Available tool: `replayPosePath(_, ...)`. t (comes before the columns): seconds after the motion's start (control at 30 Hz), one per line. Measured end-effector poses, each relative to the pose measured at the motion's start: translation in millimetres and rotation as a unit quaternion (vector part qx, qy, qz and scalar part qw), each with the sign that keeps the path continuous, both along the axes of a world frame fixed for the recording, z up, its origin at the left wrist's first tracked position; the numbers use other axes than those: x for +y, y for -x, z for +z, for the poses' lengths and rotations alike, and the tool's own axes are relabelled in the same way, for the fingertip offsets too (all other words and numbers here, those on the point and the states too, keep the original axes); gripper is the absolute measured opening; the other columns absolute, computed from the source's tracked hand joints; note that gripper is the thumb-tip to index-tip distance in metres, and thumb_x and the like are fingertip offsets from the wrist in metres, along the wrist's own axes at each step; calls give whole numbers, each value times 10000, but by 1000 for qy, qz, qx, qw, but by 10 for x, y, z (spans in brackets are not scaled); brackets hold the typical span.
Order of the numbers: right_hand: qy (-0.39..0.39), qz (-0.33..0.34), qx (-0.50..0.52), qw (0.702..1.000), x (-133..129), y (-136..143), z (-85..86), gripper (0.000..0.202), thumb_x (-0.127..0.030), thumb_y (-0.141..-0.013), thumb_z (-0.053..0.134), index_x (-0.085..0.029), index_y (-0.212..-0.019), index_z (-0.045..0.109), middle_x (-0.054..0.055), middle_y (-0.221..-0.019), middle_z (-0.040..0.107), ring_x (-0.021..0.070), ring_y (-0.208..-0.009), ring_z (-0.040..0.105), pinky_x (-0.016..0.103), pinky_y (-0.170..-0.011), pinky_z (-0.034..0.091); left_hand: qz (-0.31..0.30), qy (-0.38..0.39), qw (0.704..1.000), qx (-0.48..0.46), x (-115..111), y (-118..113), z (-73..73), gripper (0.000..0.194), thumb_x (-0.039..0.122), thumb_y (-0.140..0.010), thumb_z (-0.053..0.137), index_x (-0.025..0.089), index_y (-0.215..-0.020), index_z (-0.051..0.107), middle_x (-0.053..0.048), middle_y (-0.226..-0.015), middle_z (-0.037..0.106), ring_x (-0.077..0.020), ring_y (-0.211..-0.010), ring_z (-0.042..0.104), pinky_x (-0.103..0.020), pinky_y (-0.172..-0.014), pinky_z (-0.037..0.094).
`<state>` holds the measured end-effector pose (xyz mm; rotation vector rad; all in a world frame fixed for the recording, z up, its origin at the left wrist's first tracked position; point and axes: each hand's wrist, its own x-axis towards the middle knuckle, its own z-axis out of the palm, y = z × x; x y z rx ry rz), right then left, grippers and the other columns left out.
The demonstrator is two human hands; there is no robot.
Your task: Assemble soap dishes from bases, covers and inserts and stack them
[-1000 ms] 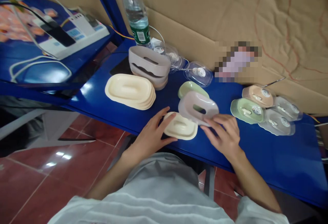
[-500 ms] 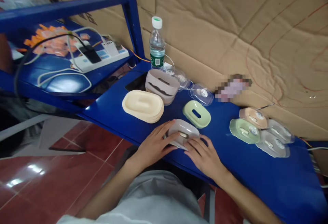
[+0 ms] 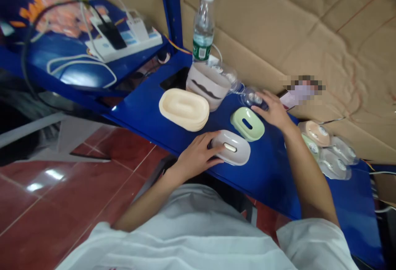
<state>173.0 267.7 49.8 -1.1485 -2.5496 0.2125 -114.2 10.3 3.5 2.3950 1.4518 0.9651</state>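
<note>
My left hand [image 3: 198, 154] grips the left end of a grey oval soap dish [image 3: 239, 154], fingers on its side and rim. A small cream-coloured piece [image 3: 229, 147] lies in the dish's middle slot. My right hand [image 3: 272, 109] reaches to the back of the table, thumb and fingers around the right end of a clear plastic lid [image 3: 249, 97] bearing a round white sticker. Between my hands sits a light green oval dish [image 3: 252, 127] with an open slot. To the left is a stack of cream oval trays [image 3: 184, 107].
Grey-pink oval containers [image 3: 206, 82] stand behind the cream trays, beside a water bottle [image 3: 203, 27] and a dark phone-like slab [image 3: 175, 79]. Several lidded dishes [image 3: 332, 163] lie at the right of the blue table [image 3: 262, 179]. A power strip [image 3: 123, 43] with cables rests on the left shelf.
My right hand has let go of the grey dish and moved back to the clear lid. My left hand stays on the dish. The camera view has shifted.
</note>
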Motion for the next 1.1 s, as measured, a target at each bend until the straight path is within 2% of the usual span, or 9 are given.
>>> replayPosePath(0.1, 19, 0, -12, 1000, 148, 25, -86, 860, -687, -916, 728, -131, -1551, 568, 221, -1579, 569, 419, -1495, 515, 650, -1246, 410, -11, 28, 1000, -7, -4, 9, 4, 380, 396, -945, 804, 249, -1285, 724, -173, -1536, 569, -347, -1403, 591, -538, -1138, 558)
replayPosePath(0.2, -20, -24, -16, 999, -59, 95, 77, 796, -664, -931, 722, -156, -1531, 592, 203, -1597, 550, 413, -1489, 514, 639, -1242, 418, -25, 43, 999, -19, -5, 20, 21, 356, 395, -963, 784, 244, -1280, 730, -188, -1590, 524, -372, -1484, 528, -565, -1172, 527)
replayPosePath(0.27, -64, -36, -10, 997, -398, 143, 261, 755, -645, -962, 695, -201, -1557, 562, 172, -1628, 519, 400, -1506, 492, 645, -1238, 416, -32, 57, 998, -26, -5, 28, 43, 388, 406, -974, 770, 242, -1321, 711, -199, -1668, 444, -389, -1537, 478, -568, -1193, 507)
replayPosePath(0.37, -96, -18, 10, 995, -1104, 191, 429, 720, -590, -985, 696, -276, -1602, 501, 130, -1631, 521, 372, -1483, 519, 628, -1229, 440, -27, 103, 993, -46, 2, 39, 62, 622, 395, -961, 788, 259, -1522, 556, -187, -1710, 411, -371, -1548, 481, -547, -1221, 488)
replayPosePath(0.47, -75, 47, 6, 996, -1769, 213, 345, 742, -518, -970, 745, -351, -1630, 452, 109, -1606, 544, 361, -1423, 571, 596, -1167, 521, -11, 138, 986, -97, 16, 47, 42, 898, 410, -915, 841, 261, -1652, 350, -162, -1657, 506, -336, -1524, 525, -509, -1254, 464)
replayPosePath(0.57, -37, 71, -26, 996, -2135, 232, 127, 778, -462, -978, 748, -363, -1662, 390, 124, -1603, 534, 361, -1429, 559, 586, -1143, 552, -1, 152, 981, -124, 27, 52, 1, 1027, 457, -877, 877, 285, -1684, 266, -140, -1644, 530, -333, -1532, 520, -496, -1270, 448)
replayPosePath(0.73, -6, 101, -47, 994, -2156, 235, -93, 800, -446, -993, 732, -325, -1684, 348, 159, -1663, 442, 384, -1550, 418, 619, -1212, 494, -3, 176, 977, -123, 40, 75, -14, 1054, 477, -885, 866, 344, -1706, 220, -113, -1679, 487, -337, -1558, 481, -506, -1277, 438)
replayPosePath(0.93, -32, 157, -56, 986, -2144, 196, -48, 780, -438, -993, 734, -278, -1671, 384, 200, -1619, 461, 392, -1544, 420, 602, -1194, 512, -37, 207, 972, -106, 38, 117, 35, 1044, 495, -858, 886, 374, -1699, 279, -111, -1623, 514, -338, -1499, 527, -509, -1257, 462)
replayPosePath(1.1, -33, 143, -56, 988, -2219, 194, -68, 684, -445, -992, 734, -305, -1611, 480, 169, -1589, 505, 387, -1519, 442, 605, -1160, 542, -49, 212, 973, -72, 38, 129, 22, 999, 428, -872, 886, 363, -1690, 316, -114, -1612, 510, -338, -1494, 520, -516, -1264, 450)
